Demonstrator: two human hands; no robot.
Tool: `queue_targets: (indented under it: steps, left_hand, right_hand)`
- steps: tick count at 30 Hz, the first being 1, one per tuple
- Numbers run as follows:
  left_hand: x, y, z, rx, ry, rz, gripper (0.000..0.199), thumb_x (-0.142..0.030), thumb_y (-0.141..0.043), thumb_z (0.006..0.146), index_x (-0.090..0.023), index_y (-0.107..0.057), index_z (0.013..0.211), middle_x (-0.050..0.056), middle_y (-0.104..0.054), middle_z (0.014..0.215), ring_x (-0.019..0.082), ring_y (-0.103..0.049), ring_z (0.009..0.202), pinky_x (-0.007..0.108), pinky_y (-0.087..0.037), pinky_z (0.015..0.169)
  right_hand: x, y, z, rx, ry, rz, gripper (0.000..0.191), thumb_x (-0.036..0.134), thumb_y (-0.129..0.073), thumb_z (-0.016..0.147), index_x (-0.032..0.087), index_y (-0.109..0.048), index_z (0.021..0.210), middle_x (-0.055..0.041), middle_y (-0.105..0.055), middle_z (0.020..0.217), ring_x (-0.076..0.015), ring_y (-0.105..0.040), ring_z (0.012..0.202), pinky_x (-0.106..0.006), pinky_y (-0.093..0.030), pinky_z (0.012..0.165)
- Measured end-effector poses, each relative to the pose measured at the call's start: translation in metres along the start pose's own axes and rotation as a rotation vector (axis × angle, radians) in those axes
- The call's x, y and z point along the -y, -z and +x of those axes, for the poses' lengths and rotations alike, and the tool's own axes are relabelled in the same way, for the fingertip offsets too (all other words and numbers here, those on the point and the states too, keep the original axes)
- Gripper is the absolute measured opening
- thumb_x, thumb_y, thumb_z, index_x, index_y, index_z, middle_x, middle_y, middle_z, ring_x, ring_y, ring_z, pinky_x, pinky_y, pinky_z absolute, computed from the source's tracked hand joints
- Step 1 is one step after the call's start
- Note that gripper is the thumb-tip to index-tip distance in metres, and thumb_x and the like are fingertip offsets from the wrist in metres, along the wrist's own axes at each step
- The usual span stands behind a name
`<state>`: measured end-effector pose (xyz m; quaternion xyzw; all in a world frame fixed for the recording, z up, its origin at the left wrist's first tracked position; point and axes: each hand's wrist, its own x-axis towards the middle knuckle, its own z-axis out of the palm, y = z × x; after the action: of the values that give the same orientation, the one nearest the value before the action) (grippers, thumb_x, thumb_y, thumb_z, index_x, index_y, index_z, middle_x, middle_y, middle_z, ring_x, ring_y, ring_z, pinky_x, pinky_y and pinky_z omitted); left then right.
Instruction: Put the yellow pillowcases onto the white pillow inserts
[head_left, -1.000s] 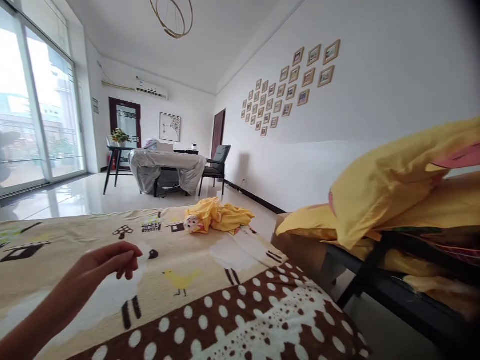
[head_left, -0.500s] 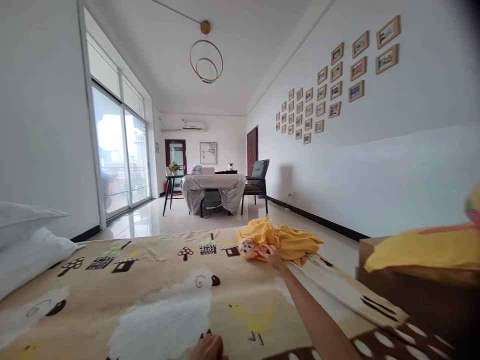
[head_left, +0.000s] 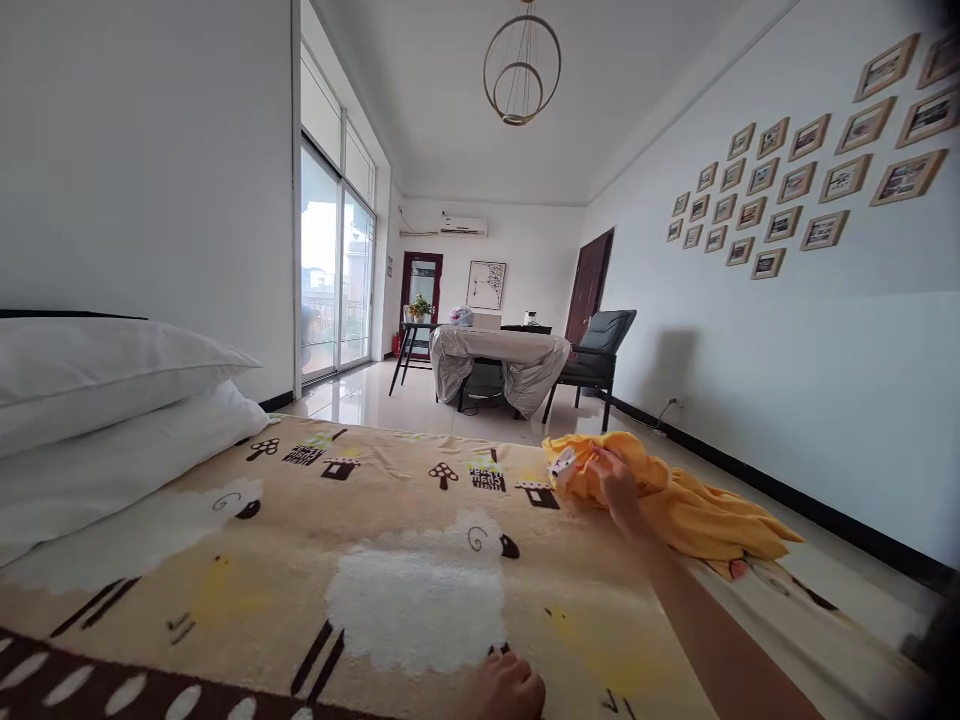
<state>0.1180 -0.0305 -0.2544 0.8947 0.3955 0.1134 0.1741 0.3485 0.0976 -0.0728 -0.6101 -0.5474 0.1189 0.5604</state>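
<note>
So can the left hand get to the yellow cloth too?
Probably yes, with a stretch: between the left hand and the near edge of the yellow cloth I see only flat blanket. The right hand and its forearm cover part of the cloth, though.

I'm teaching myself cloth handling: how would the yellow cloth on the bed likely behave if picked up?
The yellow cloth is probably floppy: it lies in loose folds, so its trailing end would likely droop. It looks fairly light for its bulk, being crumpled fabric. Rolling seems unlikely, as it sprawls across the patterned blanket.
</note>
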Motion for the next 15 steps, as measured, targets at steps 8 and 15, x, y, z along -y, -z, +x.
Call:
queue_targets:
  steps: [8, 15]
  left_hand:
    - [-0.011, 0.124, -0.056, -0.656, 0.004, -0.161, 0.021, -0.017, -0.043, 0.086, -0.017, -0.053, 0.104, 0.008, -0.061, 0.094, 0.019, -0.057, 0.087, 0.033, -0.047, 0.079]
    - [0.005, 0.120, -0.058, -0.830, -0.036, 0.072, 0.053, -0.005, -0.051, 0.069, -0.021, -0.050, 0.120, 0.014, -0.043, 0.135, 0.030, -0.038, 0.126, 0.046, -0.031, 0.099]
  right_hand:
    - [0.062, 0.003, -0.152, 0.393, 0.303, 0.387, 0.039, 0.042, -0.058, 0.080, 0.028, -0.065, 0.117, -0.0066, -0.049, 0.136, -0.0284, -0.039, 0.130, -0.044, -0.033, 0.106]
    - [0.055, -0.007, -0.232, 0.781, 0.264, 0.297, 0.027, 0.038, -0.057, 0.085, 0.026, -0.068, 0.105, -0.0080, -0.059, 0.118, -0.0238, -0.052, 0.116, -0.040, -0.039, 0.102]
